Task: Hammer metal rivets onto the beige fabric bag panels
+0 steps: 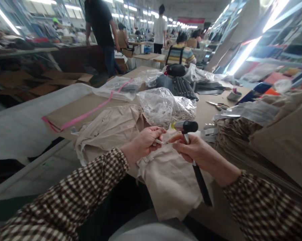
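Ahead | clear bag [157, 104]: beige pieces [183, 115] inside | hands [196, 150]: hammer [200, 180], small rod [158, 142]

One head-worn view, forward and down, close above left hand [145, 142], right hand [199, 149] and worktable [203, 108]

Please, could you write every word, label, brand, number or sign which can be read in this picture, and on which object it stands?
None can be read.
Red banner in the background: too small and blurred to tell whether it bears words.
Hammer in the right hand: no legible marking.
Clear plastic bag: no legible print.
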{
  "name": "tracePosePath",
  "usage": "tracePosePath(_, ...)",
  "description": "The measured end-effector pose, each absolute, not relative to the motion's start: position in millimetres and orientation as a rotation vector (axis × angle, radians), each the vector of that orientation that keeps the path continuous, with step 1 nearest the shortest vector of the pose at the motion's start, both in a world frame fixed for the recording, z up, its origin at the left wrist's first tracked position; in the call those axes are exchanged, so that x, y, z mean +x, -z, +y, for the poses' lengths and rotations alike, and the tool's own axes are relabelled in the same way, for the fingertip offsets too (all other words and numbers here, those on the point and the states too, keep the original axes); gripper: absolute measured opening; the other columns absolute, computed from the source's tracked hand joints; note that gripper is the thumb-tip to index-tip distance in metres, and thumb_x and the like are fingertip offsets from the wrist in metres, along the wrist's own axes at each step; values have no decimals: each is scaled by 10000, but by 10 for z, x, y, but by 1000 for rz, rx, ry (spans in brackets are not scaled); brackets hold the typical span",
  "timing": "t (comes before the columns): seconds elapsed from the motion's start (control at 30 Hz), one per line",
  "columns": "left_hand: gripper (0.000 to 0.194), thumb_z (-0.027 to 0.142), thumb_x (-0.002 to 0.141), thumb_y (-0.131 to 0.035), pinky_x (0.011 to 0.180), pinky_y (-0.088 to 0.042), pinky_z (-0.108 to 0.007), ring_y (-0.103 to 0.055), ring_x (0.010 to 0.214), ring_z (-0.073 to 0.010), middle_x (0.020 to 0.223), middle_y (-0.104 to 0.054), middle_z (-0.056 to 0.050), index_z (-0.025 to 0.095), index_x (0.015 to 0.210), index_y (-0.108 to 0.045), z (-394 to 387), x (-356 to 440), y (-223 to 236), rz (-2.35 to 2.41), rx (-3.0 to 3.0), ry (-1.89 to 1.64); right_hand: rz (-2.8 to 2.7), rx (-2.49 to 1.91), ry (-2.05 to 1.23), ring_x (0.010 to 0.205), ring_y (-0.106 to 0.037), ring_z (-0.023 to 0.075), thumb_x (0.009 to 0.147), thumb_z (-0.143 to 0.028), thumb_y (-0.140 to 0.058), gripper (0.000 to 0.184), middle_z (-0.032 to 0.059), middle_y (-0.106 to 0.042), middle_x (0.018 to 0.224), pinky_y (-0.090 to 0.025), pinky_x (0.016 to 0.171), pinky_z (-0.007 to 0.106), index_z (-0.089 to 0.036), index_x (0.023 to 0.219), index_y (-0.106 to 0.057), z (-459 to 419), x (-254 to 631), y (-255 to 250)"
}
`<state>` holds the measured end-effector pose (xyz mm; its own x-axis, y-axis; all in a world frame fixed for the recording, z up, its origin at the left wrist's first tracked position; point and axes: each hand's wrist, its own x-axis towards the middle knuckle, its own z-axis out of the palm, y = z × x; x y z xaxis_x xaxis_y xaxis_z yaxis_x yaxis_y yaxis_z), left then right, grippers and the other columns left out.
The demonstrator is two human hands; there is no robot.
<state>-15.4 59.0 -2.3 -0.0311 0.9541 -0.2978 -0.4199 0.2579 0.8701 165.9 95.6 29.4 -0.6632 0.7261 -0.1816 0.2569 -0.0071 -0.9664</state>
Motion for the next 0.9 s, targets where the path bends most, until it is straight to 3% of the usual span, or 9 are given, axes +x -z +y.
tracePosePath(0.17, 102, 182, 726, -609, 325, -200, -145, -371, 374, -40, 587, -459, 42, 163, 711, -511, 654, 191, 126, 890, 478, -1359, -2208, -1029, -1017, 537, -375, 89, 684, -364, -717, 248, -57, -456, 593, -266, 493, 222, -185, 827, -622, 998, 1492, -172)
tracePosePath(0.3, 96, 155, 684, -563, 347, -171, -146, -352, 374, -31, 562, -433, 49, 173, 674, -469, 712, 288, 187, 889, 400, -1408, -2379, -1004, -870, 587, -460, 117, 770, -322, -611, 141, -24, -544, 619, -320, 550, 234, -187, 728, -611, 1087, 1471, -171)
tracePosePath(0.43, 114, 157, 728, -548, 362, -197, -158, -376, 381, -41, 533, -428, 43, 172, 651, -466, 742, 330, 231, 973, 432, -1382, -2512, -933, -747, 623, -500, 134, 814, -322, -536, 216, 2, -581, 634, -331, 586, 253, -188, 647, -566, 1189, 1470, -160)
tracePosePath(0.57, 175, 299, 831, -600, 381, -254, -164, -427, 408, -62, 565, -483, 29, 171, 734, -530, 720, 316, 236, 992, 514, -1334, -2441, -989, -757, 537, -410, 103, 794, -341, -521, 254, -23, -489, 548, -270, 505, 240, -191, 593, -482, 1363, 1475, -166)
tracePosePath(0.7, 277, 406, 842, -667, 416, -315, -157, -456, 442, -58, 598, -502, 26, 158, 774, -563, 689, 275, 195, 943, 507, -1292, -2289, -1061, -916, 444, -315, 73, 729, -317, -546, 199, -65, -379, 459, -215, 435, 225, -196, 585, -480, 1525, 1490, -158)
tracePosePath(0.9, 297, 446, 866, -640, 400, -305, -155, -442, 416, -55, 580, -488, 41, 165, 815, -559, 767, 331, 158, 973, 364, -1417, -1981, -1154, -1346, 348, -319, 62, 713, -416, -645, 257, -84, -416, 424, -196, 355, 207, -172, 773, -595, 1405, 1499, -100)
